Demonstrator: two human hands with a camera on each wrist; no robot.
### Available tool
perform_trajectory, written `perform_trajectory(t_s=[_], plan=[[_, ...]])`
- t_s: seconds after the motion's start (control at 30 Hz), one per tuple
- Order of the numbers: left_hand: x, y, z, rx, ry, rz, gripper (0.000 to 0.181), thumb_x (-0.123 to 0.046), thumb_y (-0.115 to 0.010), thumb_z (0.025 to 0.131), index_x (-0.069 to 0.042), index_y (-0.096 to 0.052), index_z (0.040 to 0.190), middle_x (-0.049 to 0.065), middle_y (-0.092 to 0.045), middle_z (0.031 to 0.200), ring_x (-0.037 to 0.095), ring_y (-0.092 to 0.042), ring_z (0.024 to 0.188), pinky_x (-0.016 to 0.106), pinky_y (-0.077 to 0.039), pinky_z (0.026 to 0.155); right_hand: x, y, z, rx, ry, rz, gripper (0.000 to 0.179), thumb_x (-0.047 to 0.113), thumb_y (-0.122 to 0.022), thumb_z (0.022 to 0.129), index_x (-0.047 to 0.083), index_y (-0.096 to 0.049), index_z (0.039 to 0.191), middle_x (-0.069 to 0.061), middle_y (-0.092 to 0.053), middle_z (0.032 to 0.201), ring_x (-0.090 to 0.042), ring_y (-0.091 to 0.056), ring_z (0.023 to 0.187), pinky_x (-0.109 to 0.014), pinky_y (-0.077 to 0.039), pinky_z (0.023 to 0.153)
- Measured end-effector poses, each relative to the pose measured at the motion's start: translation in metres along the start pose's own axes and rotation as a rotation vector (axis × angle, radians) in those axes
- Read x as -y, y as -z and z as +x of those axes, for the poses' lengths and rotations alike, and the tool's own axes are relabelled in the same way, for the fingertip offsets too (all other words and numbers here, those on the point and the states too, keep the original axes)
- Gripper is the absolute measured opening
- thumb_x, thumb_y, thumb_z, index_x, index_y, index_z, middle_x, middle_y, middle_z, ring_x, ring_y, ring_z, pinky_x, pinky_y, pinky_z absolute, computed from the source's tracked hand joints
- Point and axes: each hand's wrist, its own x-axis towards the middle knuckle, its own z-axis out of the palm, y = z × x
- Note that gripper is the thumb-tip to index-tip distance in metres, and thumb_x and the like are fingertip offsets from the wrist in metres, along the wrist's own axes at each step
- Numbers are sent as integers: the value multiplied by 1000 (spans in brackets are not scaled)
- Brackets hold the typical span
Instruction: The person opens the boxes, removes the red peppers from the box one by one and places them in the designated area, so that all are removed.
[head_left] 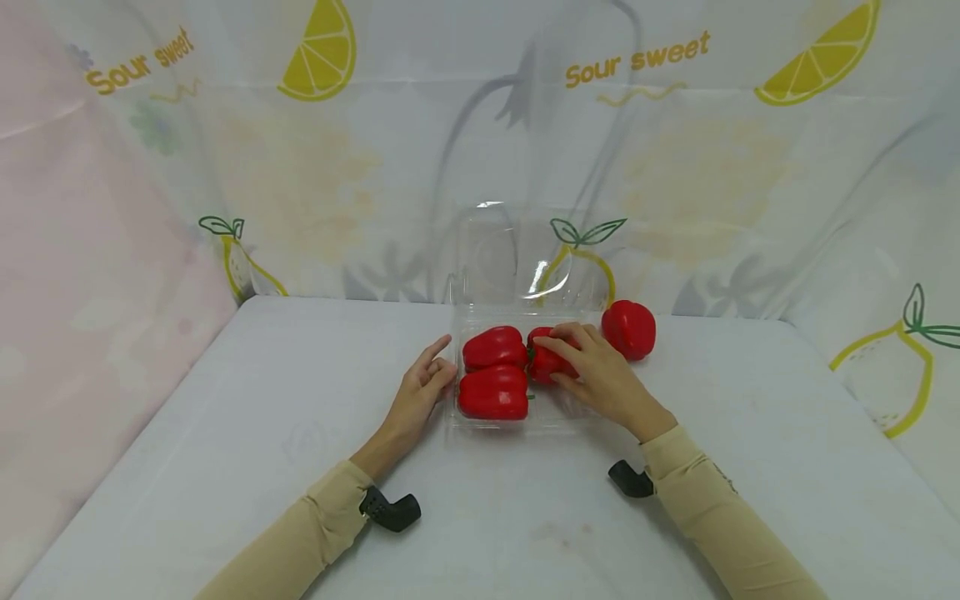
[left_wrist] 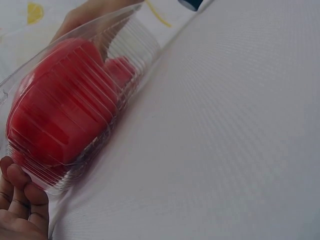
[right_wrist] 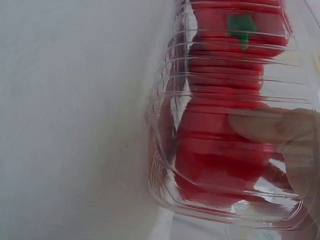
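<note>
A clear plastic clamshell box (head_left: 551,410) lies on the table with its lid (head_left: 487,250) standing up behind. Two red bell peppers, a rear one (head_left: 493,348) and a front one (head_left: 493,393), lie side by side in its left half. My right hand (head_left: 611,382) grips a third red bell pepper (head_left: 546,363) in the right half, its green stem facing left. Through the box wall, the right wrist view shows a finger on that pepper (right_wrist: 215,165). At the box's left side my left hand (head_left: 416,396) touches the wall with loosely bent fingers, the index finger extended.
Another red bell pepper (head_left: 629,330) sits on the table behind my right hand, outside the box. The white-covered table (head_left: 300,417) ends at a patterned cloth backdrop (head_left: 405,167). Dark devices are strapped at both wrists, such as the left wrist device (head_left: 390,510).
</note>
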Motion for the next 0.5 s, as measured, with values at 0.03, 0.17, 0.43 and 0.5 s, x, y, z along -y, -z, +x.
perform_trajectory(t_s=[0.03, 0.17, 0.43, 0.5], plan=[[0, 0, 0, 0, 0, 3, 53, -14, -49, 97, -11, -30, 147, -6, -51, 81, 7, -45, 72, 17, -42, 68, 0, 0, 0, -3, 6, -4, 62, 12, -79, 75, 18, -53, 131, -9, -51, 126, -25, -47, 116, -40, -54, 85], [-1, 0, -1, 4, 1, 8, 53, -15, -49, 97, -12, -30, 147, -6, -51, 82, 7, -45, 72, 17, -42, 69, 0, 0, 0, -12, 25, -23, 62, 12, -79, 74, 18, -55, 131, -9, -52, 125, -25, -48, 115, -39, -54, 86], [-1, 0, -1, 1, 5, 32, 53, -15, -49, 98, -13, -31, 147, -5, -52, 85, 7, -46, 75, 17, -42, 69, -1, 4, 0, -24, 28, -50, 62, 12, -79, 74, 18, -55, 131, -9, -52, 125, -26, -49, 112, -42, -51, 89], [-1, 0, -1, -4, 5, 39, 53, -15, -50, 97, -13, -31, 147, -4, -52, 85, 7, -46, 76, 17, -42, 69, -1, 4, 0, -25, 25, -57, 62, 12, -79, 74, 18, -55, 131, -9, -52, 125, -26, -49, 112, -42, -50, 89]])
